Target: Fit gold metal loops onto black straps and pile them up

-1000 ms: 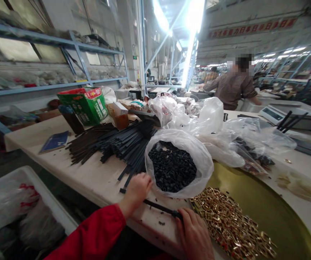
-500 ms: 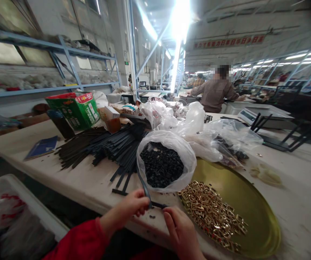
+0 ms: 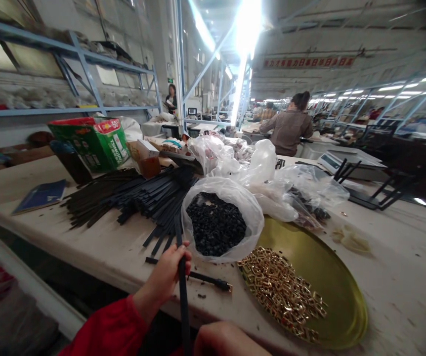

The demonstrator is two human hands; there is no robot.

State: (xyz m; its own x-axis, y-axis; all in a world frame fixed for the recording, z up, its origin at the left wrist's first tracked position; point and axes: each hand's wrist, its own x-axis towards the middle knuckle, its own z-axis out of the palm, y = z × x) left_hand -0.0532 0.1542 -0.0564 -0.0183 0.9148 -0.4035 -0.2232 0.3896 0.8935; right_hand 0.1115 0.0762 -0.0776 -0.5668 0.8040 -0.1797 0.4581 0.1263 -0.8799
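Head view: the left hand (image 3: 170,269) pinches a long black strap (image 3: 183,306) between thumb and fingers, at the near side of the table (image 3: 124,252). The strap stands nearly upright in the view, its upper part just beside the white bag (image 3: 250,237) and its lower part running down to the bottom edge. The right hand (image 3: 222,338) is at the bottom edge, mostly cut off, close to the strap's lower part; whether its fingers are spread or closed, or touch the strap, cannot be told.

A second strap (image 3: 207,280) lies across the table behind the left hand, with a gold buckle (image 3: 230,288) at its right end. The open bag holds a heap of small black pieces (image 3: 216,222). Right of it, a gold tray (image 3: 331,277) bears a pile of gold buckles (image 3: 279,287) on its left part.

Left of the bag, black straps (image 3: 157,193) are fanned out, beside darker brown strips (image 3: 94,198). Further left are a blue booklet (image 3: 40,194) and a green box (image 3: 105,146). Clear plastic bags (image 3: 263,163) lie behind the white bag. A pale bin (image 3: 37,282) is below the table's left side. Beyond the table, a person in a brown top (image 3: 287,128) faces away.
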